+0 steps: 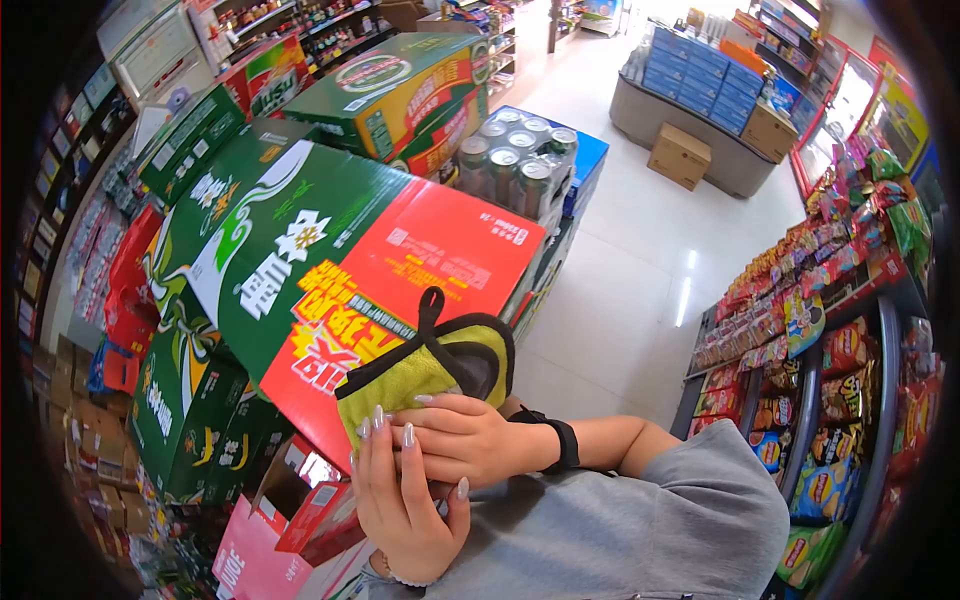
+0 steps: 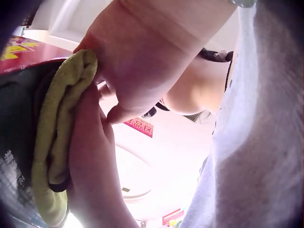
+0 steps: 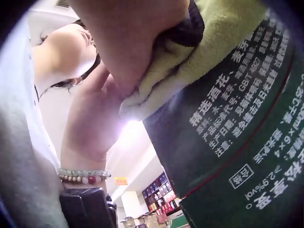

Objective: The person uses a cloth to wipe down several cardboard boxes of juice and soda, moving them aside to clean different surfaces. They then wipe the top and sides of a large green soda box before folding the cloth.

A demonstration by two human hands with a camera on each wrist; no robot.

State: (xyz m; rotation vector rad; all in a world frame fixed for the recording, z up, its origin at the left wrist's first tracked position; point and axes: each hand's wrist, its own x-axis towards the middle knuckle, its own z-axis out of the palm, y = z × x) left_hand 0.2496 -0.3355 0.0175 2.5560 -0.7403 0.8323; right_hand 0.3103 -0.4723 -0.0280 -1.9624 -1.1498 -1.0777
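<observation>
A yellow-green cleaning cloth (image 1: 395, 385) with black edging, a grey patch and a black loop lies folded at the near edge of a green and red beer carton (image 1: 450, 245). My right hand (image 1: 480, 437), black band at its wrist, rests on the cloth with fingers extended leftward. My left hand (image 1: 410, 515) overlaps the right fingers, its own fingers straight and fingertips at the cloth. In the left wrist view the cloth's thick folded edge (image 2: 52, 142) shows beside the hands. In the right wrist view the cloth (image 3: 190, 66) overlaps the carton's printed green side (image 3: 228, 142).
Behind the carton stand a larger green and yellow carton (image 1: 400, 95) and shrink-wrapped cans (image 1: 520, 160). More green cartons (image 1: 185, 410) are stacked at left. A snack rack (image 1: 820, 400) stands at right, across the tiled floor (image 1: 625, 270). A pink box (image 1: 255, 555) sits low, near my left hand.
</observation>
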